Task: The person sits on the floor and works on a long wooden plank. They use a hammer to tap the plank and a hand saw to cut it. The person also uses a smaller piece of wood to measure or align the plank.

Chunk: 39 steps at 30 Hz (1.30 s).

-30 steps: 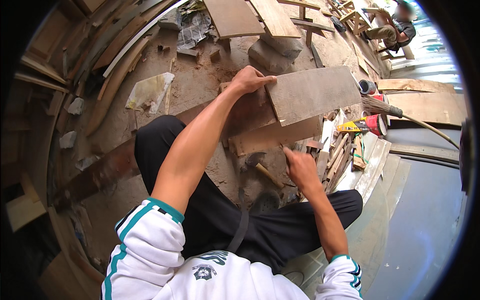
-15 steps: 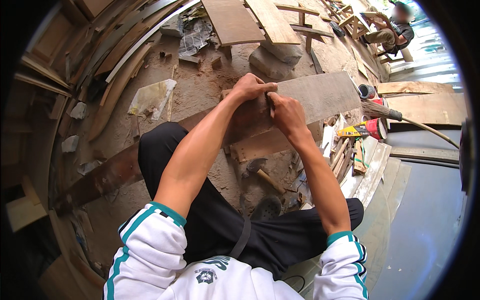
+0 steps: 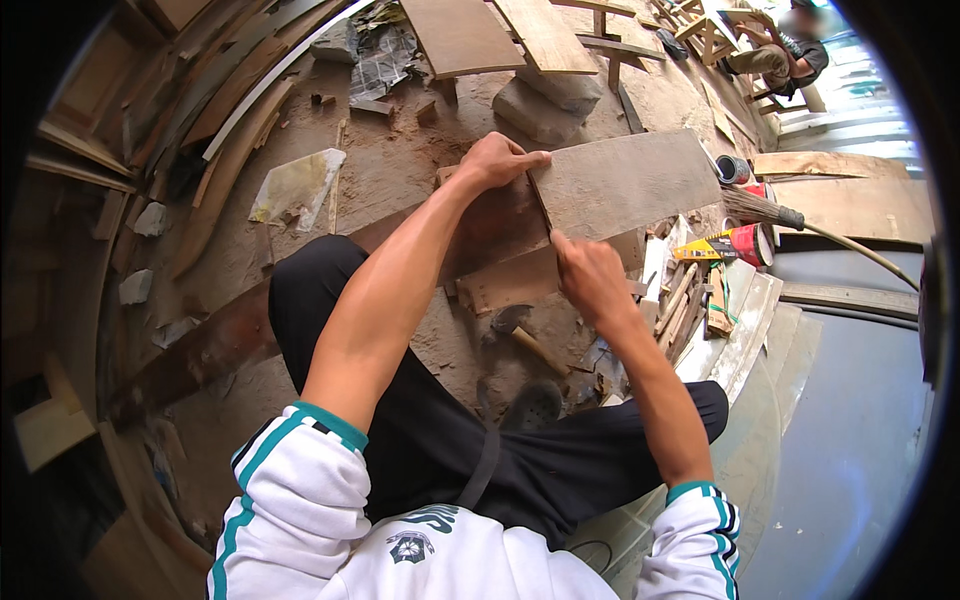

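A wide grey-brown wooden plank (image 3: 630, 180) lies across a longer dark reddish-brown board (image 3: 490, 235) in front of me. My left hand (image 3: 492, 160) is closed at the plank's far left corner, thumb stretched over its edge. Its other fingers curl out of sight. Closed around the near end of a thin, dark, blade-like strip (image 3: 541, 205) is my right hand (image 3: 590, 275). The strip runs along the plank's left edge toward my left hand; its exact kind is unclear. Below the boards, a wooden-handled hammer (image 3: 530, 340) rests on the ground near my shoe.
To the right are a brush-ended broom (image 3: 755, 210), a red and yellow can (image 3: 745, 245) and loose wood strips (image 3: 680, 300). Planks on supports (image 3: 465, 40) stand ahead, beside concrete blocks (image 3: 545, 105). Boards (image 3: 225, 180) line the left. Another person (image 3: 785, 60) sits at far right.
My right hand has moved toward me and slightly right, exposing more of the dark strip. My left hand has moved slightly away, so the hands are farther apart.
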{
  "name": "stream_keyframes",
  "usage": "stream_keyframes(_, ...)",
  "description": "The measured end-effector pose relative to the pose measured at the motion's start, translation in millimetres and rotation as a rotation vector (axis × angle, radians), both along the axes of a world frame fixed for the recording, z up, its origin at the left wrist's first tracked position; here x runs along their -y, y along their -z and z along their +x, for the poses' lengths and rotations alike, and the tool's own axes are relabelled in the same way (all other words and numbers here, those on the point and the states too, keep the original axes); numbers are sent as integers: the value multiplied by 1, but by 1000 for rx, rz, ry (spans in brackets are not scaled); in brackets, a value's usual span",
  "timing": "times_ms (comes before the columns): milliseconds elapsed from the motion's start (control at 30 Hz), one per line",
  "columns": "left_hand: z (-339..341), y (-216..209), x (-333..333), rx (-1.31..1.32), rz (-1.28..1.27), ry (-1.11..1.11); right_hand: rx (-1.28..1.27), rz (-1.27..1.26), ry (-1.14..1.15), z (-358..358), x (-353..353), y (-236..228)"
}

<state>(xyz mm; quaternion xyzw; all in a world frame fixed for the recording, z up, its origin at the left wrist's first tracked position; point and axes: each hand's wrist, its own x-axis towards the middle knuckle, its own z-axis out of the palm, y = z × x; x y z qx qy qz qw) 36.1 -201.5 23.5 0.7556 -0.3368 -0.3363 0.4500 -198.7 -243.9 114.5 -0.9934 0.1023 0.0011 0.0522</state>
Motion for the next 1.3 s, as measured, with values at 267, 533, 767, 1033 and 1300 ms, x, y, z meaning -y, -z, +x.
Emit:
stream_keyframes(267,-1,-5,-1,-32,49,13,73,156,75,-74,-31,-17)
stream_keyframes(533,-1,-7,2,-92,57,-6,154,28,39,42,17,0)
stream_keyframes(767,-1,0,3,-108,-105,-49,155,-60,-9,85,29,20)
stream_keyframes(1033,-4,-3,0,-104,-30,-108,84,-23,-23,10,9,12)
stream_keyframes(1300,-1,1,-1,67,-115,-49,-30,248,193,-118,-8,-17)
